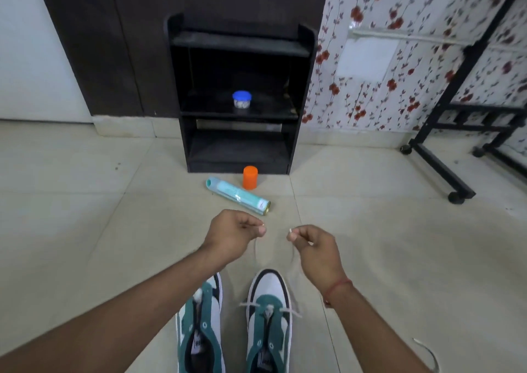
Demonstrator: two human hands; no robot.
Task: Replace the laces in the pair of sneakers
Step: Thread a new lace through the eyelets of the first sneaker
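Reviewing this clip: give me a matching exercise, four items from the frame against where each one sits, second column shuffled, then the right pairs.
Things:
1. orange cap
2. spray can
3. blue-lidded jar
4. lace tips

Places:
A. on the middle shelf of the black rack
B. pinched in the left hand and right hand
C. upright on the floor at the rack's foot
D. lying on its side on the floor tiles

Pairs: 1-C, 2-D, 3-A, 4-B

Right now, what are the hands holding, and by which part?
One shoelace, threaded through the right sneaker. The left hand and right hand each pinch one tip of it.
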